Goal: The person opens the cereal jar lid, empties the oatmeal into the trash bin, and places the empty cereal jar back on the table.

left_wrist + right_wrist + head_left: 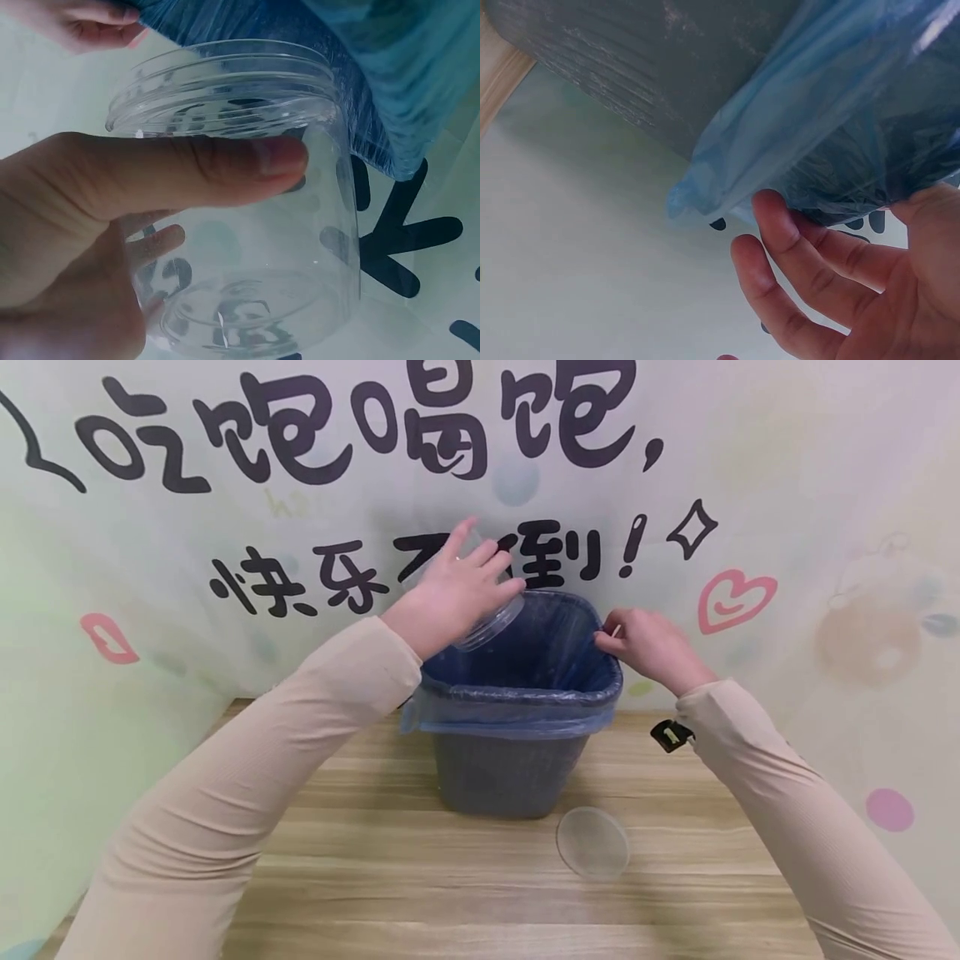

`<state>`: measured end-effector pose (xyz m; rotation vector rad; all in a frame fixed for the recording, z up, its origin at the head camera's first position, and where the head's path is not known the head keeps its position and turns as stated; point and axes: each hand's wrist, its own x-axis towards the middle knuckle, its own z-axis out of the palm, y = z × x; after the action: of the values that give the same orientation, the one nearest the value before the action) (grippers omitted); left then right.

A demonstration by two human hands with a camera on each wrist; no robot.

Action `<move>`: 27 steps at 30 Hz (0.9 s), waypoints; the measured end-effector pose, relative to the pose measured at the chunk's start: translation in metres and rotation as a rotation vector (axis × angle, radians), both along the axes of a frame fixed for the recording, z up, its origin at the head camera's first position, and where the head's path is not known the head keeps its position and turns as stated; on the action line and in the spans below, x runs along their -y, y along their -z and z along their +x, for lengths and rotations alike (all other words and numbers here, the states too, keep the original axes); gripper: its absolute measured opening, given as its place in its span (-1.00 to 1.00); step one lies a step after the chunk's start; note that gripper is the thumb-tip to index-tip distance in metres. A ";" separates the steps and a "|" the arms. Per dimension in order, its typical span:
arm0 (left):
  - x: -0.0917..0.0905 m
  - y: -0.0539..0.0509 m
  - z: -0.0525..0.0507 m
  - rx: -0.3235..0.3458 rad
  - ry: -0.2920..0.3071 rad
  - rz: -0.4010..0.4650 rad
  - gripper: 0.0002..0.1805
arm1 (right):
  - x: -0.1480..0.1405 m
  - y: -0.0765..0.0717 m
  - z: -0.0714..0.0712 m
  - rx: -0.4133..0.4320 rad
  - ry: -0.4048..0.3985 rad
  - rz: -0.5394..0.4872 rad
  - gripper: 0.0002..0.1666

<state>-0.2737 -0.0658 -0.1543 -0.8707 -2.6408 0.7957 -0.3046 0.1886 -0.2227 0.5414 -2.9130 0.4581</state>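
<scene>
My left hand [450, 597] grips a clear plastic jar [247, 247], with the thumb across its near side and fingers behind it. Tilted, the jar has its threaded, lidless mouth toward the inside of a grey trash bin [510, 777]. I see nothing inside the jar. A blue plastic bag [517, 714] lines the bin and is folded down over its rim. On the right side, my right hand [652, 647] pinches the bag-covered rim between thumb and forefinger; the other fingers [810, 289] are loosely bent below it.
A round translucent disc [592, 843], like a lid, lies on the wooden tabletop [450, 893] in front of the bin. Close behind stands a pale wall covering [337, 510] with dark lettering. A black strap end [670, 735] hangs by the right cuff.
</scene>
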 end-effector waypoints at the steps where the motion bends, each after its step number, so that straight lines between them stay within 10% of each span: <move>1: 0.003 -0.002 -0.001 0.017 -0.003 0.015 -0.20 | 0.000 0.000 0.000 -0.001 -0.003 0.000 -0.62; 14: 0.052 -0.025 -0.013 0.322 -0.006 0.347 0.19 | -0.008 0.011 -0.002 0.040 -0.016 -0.167 -0.62; 27: 0.093 -0.028 -0.016 0.336 0.025 0.476 0.15 | -0.012 0.021 -0.004 0.077 -0.010 -0.313 -0.59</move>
<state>-0.2901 -0.1590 -0.1265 -0.9584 -2.9027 -0.0072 -0.3087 0.2007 -0.2432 0.5017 -2.8276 0.9338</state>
